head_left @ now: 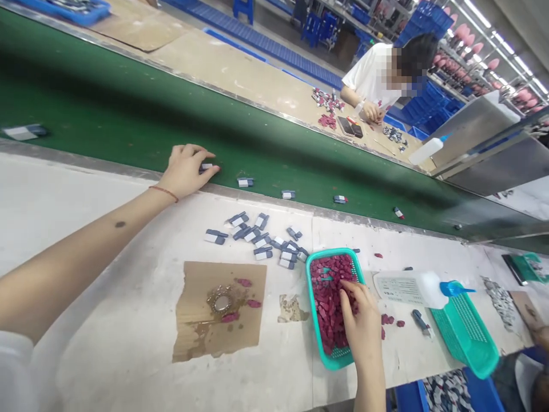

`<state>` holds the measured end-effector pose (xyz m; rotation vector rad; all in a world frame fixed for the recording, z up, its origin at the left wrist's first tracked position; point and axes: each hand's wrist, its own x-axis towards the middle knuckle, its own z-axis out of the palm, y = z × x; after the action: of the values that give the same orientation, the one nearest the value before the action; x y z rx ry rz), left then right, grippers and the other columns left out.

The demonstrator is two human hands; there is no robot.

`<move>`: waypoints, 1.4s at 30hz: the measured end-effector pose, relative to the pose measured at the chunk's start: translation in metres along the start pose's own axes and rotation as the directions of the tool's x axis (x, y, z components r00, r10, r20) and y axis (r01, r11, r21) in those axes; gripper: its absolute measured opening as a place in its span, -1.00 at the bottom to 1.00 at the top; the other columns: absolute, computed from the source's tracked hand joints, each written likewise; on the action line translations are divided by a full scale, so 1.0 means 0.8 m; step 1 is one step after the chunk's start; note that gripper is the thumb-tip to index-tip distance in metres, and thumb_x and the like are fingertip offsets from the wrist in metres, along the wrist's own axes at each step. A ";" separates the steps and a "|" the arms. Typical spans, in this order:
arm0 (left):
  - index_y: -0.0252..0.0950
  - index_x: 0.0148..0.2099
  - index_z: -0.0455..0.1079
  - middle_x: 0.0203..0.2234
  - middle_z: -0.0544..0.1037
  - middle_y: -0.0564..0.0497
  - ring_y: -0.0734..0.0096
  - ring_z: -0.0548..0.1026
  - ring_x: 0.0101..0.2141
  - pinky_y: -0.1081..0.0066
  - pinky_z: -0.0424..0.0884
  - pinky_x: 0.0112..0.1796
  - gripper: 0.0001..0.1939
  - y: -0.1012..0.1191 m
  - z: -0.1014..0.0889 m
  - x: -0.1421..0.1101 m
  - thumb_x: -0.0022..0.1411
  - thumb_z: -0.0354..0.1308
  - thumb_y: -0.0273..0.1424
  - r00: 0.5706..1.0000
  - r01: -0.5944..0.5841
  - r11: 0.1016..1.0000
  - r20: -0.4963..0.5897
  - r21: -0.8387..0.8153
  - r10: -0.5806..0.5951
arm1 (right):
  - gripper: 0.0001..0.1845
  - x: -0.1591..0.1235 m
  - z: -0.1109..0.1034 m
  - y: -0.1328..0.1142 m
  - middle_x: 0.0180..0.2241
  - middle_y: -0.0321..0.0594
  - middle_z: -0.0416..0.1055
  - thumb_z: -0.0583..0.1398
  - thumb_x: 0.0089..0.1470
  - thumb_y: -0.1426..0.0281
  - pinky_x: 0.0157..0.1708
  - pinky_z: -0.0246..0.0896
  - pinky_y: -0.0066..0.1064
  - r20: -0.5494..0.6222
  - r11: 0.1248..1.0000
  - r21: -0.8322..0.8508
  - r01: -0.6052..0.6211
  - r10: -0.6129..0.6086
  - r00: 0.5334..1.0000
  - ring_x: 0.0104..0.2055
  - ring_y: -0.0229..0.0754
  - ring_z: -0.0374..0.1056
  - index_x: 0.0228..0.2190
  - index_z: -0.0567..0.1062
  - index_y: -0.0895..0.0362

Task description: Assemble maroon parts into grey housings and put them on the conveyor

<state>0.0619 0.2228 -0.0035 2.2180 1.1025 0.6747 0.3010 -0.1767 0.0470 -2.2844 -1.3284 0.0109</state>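
At 10 o'clock, left hand half-cups a grey-white plastic block. Right hand's half-open on small red chips. Both grips unclear; pinch lightly.

Both arms outstretched, palms down, left hand and right hand loosely curled

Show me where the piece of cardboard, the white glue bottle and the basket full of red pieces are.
Cardboard (189, 337): head view, lower left corner.
Bottle (401, 289): head view, body.
Basket (316, 337): head view, left rim.

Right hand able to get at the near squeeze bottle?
Likely yes: the squeeze bottle is close beside the right hand, with nothing visible between them but the teal basket's rim.
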 end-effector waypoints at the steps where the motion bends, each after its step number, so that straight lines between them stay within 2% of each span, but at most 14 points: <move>1: -0.40 0.04 0.39 0.02 0.41 -0.13 -0.12 0.10 0.18 -0.04 -0.06 0.17 -0.49 0.007 0.008 0.003 0.20 0.03 -0.14 0.999 -0.040 0.998 0.012 0.051 0.040 | -0.74 0.005 0.002 0.003 -0.23 -0.10 0.47 0.05 0.23 0.32 -0.16 0.29 -0.16 0.020 0.998 -0.051 0.034 -0.033 0.999 -0.17 -0.01 0.36 -0.22 0.52 0.08; 6: -0.36 0.11 0.36 -0.02 0.42 -0.25 -0.07 0.35 -0.02 0.06 0.28 0.00 -0.46 0.051 0.056 0.016 0.23 -0.08 -0.13 0.944 -0.277 0.916 0.260 0.290 0.204 | -0.79 0.031 0.022 -0.001 -0.27 -0.07 0.41 0.08 0.19 0.48 -0.21 0.25 -0.19 0.141 0.925 -0.350 0.148 -0.104 0.984 -0.22 0.01 0.29 -0.30 0.52 0.13; 11: -0.40 0.01 0.41 -0.13 0.46 -0.25 0.01 0.41 -0.07 0.15 0.32 -0.01 -0.51 0.076 0.070 0.006 0.25 -0.13 -0.20 0.923 -0.326 0.922 0.282 0.208 0.262 | -0.84 0.037 0.032 -0.007 -0.33 -0.07 0.40 0.14 0.12 0.55 -0.30 0.20 -0.25 0.190 0.828 -0.536 0.163 -0.069 0.979 -0.28 0.00 0.27 -0.36 0.52 0.15; 15: -0.29 -0.04 0.45 -0.16 0.51 -0.15 0.07 0.43 -0.11 0.21 0.35 -0.07 -0.54 0.099 0.067 -0.021 0.22 -0.04 -0.09 0.834 -0.411 0.911 0.417 0.034 0.361 | -0.80 0.038 0.033 -0.002 -0.34 -0.06 0.40 0.12 0.09 0.60 -0.32 0.19 -0.24 0.214 0.843 -0.509 0.170 -0.068 0.974 -0.27 0.02 0.27 -0.41 0.51 0.13; 18: -0.28 -0.08 0.46 -0.14 0.50 -0.14 0.06 0.42 -0.10 0.20 0.33 -0.05 -0.56 0.125 0.079 -0.024 0.23 -0.01 -0.07 0.791 -0.446 0.895 0.468 0.002 0.393 | -0.80 0.039 0.027 0.004 -0.34 -0.06 0.41 0.11 0.10 0.58 -0.28 0.22 -0.20 0.186 0.950 -0.284 0.131 -0.080 0.979 -0.25 0.03 0.29 -0.44 0.48 0.11; 21: -0.34 0.04 0.39 -0.05 0.45 -0.19 0.05 0.38 -0.03 0.15 0.29 0.01 -0.58 0.154 0.109 -0.006 0.30 -0.06 -0.20 0.829 -0.440 0.897 0.398 0.035 0.392 | -0.88 0.037 0.014 0.007 -0.31 -0.13 0.46 0.12 0.14 0.46 -0.21 0.27 -0.19 0.144 0.986 0.169 -0.013 -0.012 0.990 -0.23 -0.02 0.36 -0.37 0.48 0.09; 23: -0.34 0.12 0.31 0.01 0.39 -0.21 0.02 0.35 0.01 0.12 0.28 0.03 -0.58 0.173 0.137 0.010 0.29 -0.02 -0.27 0.848 -0.424 0.905 0.370 0.043 0.379 | -0.88 0.033 0.005 0.007 -0.34 -0.17 0.50 0.14 0.15 0.34 -0.26 0.32 -0.24 0.162 0.860 0.477 -0.181 0.116 0.980 -0.30 -0.08 0.40 -0.32 0.47 0.10; 25: -0.35 0.14 0.30 0.00 0.38 -0.22 -0.02 0.34 0.01 0.09 0.31 0.01 -0.57 0.189 0.166 0.024 0.25 0.05 -0.33 0.854 -0.407 0.913 0.368 0.031 0.368 | -0.79 0.029 -0.001 0.006 -0.38 -0.20 0.53 0.18 0.12 0.26 -0.33 0.36 -0.30 0.215 0.661 0.678 -0.322 0.241 0.946 -0.38 -0.14 0.42 -0.26 0.48 0.11; 29: -0.42 0.02 0.38 -0.13 0.41 -0.25 -0.02 0.39 -0.05 0.07 0.34 -0.02 -0.68 0.208 0.200 0.034 0.24 0.00 -0.51 0.875 -0.359 0.933 0.339 -0.022 0.345 | -0.68 0.021 -0.006 -0.002 -0.37 -0.19 0.57 0.26 0.04 0.20 -0.35 0.40 -0.35 0.319 0.367 0.827 -0.427 0.321 0.892 -0.44 -0.22 0.43 -0.19 0.53 0.11; 32: -0.44 0.08 0.32 -0.11 0.40 -0.25 0.06 0.42 -0.06 0.10 0.32 0.02 -0.63 0.208 0.190 0.025 0.23 -0.04 -0.56 0.891 -0.338 0.935 0.284 -0.104 0.353 | -0.74 0.015 -0.003 -0.017 -0.40 -0.21 0.58 0.33 -0.03 0.21 -0.38 0.42 -0.40 0.380 0.248 0.850 -0.465 0.322 0.867 -0.47 -0.25 0.44 -0.30 0.57 0.10; 35: -0.40 0.23 0.15 -0.02 0.38 -0.24 0.21 0.44 -0.08 0.21 0.36 0.00 -0.54 0.197 0.150 -0.004 0.31 -0.08 -0.47 0.922 -0.299 0.929 0.184 -0.220 0.340 | -0.76 0.010 0.004 -0.043 -0.44 -0.21 0.57 0.36 -0.08 0.22 -0.44 0.41 -0.43 0.413 0.201 0.856 -0.475 0.286 0.865 -0.48 -0.25 0.45 -0.40 0.57 0.11; 38: -0.36 0.24 0.16 -0.08 0.44 -0.18 0.29 0.52 -0.23 0.22 0.45 -0.13 -0.53 0.176 0.095 -0.054 0.34 -0.10 -0.31 0.973 0.016 0.808 0.194 -0.589 0.122 | -0.77 0.006 0.019 -0.072 -0.47 -0.21 0.56 0.36 -0.09 0.22 -0.46 0.41 -0.44 0.441 0.198 0.850 -0.488 0.238 0.865 -0.49 -0.24 0.44 -0.45 0.56 0.12; 40: -0.35 0.13 0.29 -0.19 0.52 -0.13 0.29 0.55 -0.33 0.19 0.48 -0.18 -0.56 0.159 0.059 -0.095 0.29 -0.01 -0.24 0.938 0.301 0.592 0.345 -0.747 -0.042 | -0.79 0.004 0.033 -0.091 -0.48 -0.23 0.54 0.36 -0.09 0.23 -0.49 0.38 -0.46 0.453 0.225 0.837 -0.498 0.224 0.863 -0.49 -0.25 0.42 -0.46 0.55 0.12; 42: -0.33 0.00 0.39 -0.27 0.56 -0.09 0.26 0.57 -0.34 0.20 0.49 -0.19 -0.61 0.140 0.027 -0.138 0.21 0.13 -0.20 0.878 0.467 0.469 0.455 -0.749 -0.147 | -0.81 0.002 0.051 -0.107 -0.51 -0.26 0.51 0.35 -0.09 0.26 -0.54 0.33 -0.51 0.453 0.288 0.816 -0.501 0.220 0.864 -0.52 -0.28 0.39 -0.46 0.55 0.12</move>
<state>0.0777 0.0698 0.0365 1.1510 0.7189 0.4829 0.2220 -0.1236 0.0474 -1.4820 -0.5216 1.0103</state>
